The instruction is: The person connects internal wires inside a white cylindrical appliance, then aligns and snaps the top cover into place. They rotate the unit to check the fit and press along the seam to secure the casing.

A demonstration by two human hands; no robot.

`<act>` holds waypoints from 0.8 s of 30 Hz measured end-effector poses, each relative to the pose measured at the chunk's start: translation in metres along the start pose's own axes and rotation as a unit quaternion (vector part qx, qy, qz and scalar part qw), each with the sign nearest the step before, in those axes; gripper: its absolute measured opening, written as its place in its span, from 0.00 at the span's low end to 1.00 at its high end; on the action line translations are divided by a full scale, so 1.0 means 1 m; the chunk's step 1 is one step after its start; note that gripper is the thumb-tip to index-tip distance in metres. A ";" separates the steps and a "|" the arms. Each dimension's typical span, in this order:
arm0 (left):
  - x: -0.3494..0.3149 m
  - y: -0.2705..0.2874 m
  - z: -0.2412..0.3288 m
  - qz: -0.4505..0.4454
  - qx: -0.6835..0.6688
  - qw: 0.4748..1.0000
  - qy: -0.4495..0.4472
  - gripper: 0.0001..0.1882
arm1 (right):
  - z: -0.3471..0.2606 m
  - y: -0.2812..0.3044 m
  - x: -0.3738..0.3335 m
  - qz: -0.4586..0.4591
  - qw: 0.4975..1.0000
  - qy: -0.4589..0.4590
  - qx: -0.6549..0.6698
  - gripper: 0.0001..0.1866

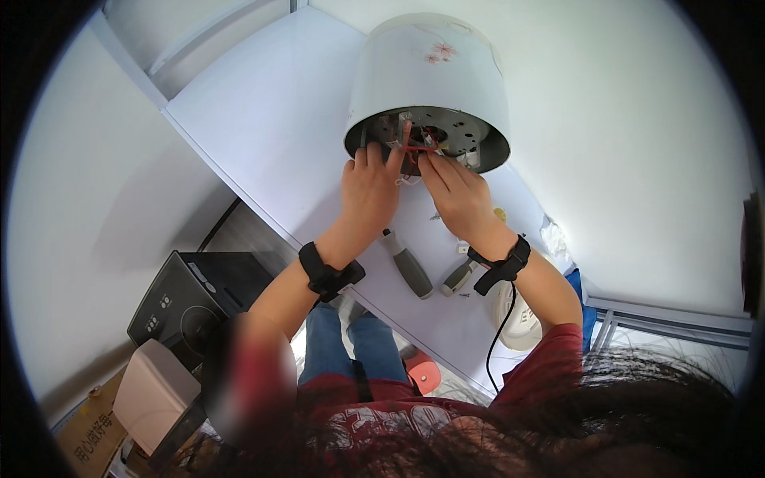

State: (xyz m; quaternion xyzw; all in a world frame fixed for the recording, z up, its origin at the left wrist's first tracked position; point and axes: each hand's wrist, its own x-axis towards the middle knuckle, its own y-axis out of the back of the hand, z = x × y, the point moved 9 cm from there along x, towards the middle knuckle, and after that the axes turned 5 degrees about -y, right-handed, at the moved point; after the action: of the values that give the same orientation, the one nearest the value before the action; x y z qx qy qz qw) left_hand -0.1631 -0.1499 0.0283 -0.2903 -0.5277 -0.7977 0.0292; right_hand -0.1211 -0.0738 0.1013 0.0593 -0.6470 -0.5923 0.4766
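White cylindrical housing (430, 68) lies on its side on the desk (271, 119), open end (466, 127) facing near; opening-up looks done, wiring work judged unfinished. It sits just ahead of the left hand (371, 190) and right hand (460, 195), fingertips at its mouth by the red wire (422, 149), whether clamped on it cannot tell; a grey-handled tool (413, 276) lies nearer

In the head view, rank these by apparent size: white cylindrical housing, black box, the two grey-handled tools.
Largest to smallest:
1. White cylindrical housing
2. Black box, partly covered
3. Left grey-handled tool and right grey-handled tool: unranked, since the right one looks partly hidden
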 end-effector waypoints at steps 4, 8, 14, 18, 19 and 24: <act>0.001 0.004 -0.001 0.007 -0.012 1.000 -0.009 0.48 | 0.000 -0.004 0.002 -0.021 1.000 -0.005 -0.022 0.19; 0.002 0.008 -0.004 0.033 -0.049 0.998 0.005 0.49 | 0.007 0.000 0.003 -0.018 0.999 -0.035 -0.026 0.20; 0.003 0.007 -0.006 0.028 -0.050 0.998 0.008 0.48 | 0.001 -0.002 0.003 -0.023 0.999 -0.010 -0.021 0.21; 0.002 0.005 -0.008 0.025 -0.036 0.999 0.011 0.46 | -0.003 -0.001 0.004 -0.021 1.000 -0.005 -0.013 0.21; 0.001 0.004 -0.009 0.021 -0.031 0.999 0.012 0.46 | -0.003 0.000 0.004 -0.020 1.000 -0.007 -0.013 0.21; 0.002 0.008 -0.008 0.021 -0.032 0.999 0.004 0.47 | -0.002 0.003 0.005 -0.009 0.999 -0.002 -0.032 0.20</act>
State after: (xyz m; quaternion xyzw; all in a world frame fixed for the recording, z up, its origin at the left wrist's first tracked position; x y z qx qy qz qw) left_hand -0.1653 -0.1600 0.0337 -0.2993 -0.4959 -0.8143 0.0387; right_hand -0.1205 -0.0776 0.1060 0.0491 -0.6282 -0.6170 0.4714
